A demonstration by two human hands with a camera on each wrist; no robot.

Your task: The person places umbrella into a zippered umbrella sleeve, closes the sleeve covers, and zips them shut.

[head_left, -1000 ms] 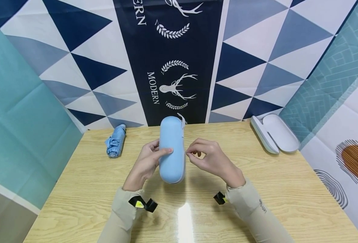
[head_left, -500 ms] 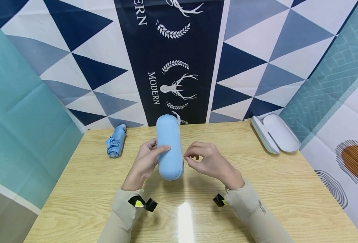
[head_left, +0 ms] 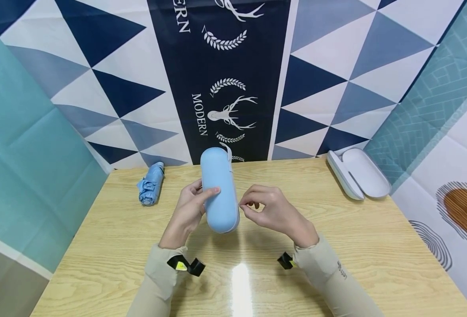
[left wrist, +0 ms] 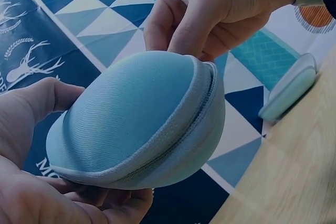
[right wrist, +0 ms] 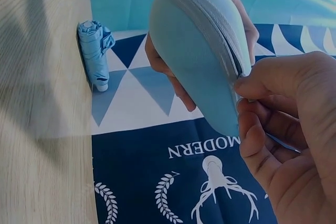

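A light-blue oblong zip case (head_left: 216, 171) is held up over the table, its long side tilted slightly left at the top. My left hand (head_left: 187, 209) grips it from the left, thumb across its front and fingers behind. Along the edge runs a grey zipper (left wrist: 176, 137), parted with a narrow gap near the case's lower end. My right hand (head_left: 271, 211) pinches at this zipper with thumb and forefinger, as the right wrist view shows; the fingers mostly hide the zipper pull. A pale strap loop (head_left: 227, 152) sticks out at the case's top.
A folded blue umbrella (head_left: 151, 185) lies at the back left of the wooden table (head_left: 98, 246). An opened white hard case (head_left: 366, 174) stands at the back right corner. Patterned cloth walls (head_left: 320, 66) border the table at the back and sides.
The case has shifted a little left and up and tilted slightly left at the top. My right hand has moved slightly left and down with the zipper edge, still pinching.
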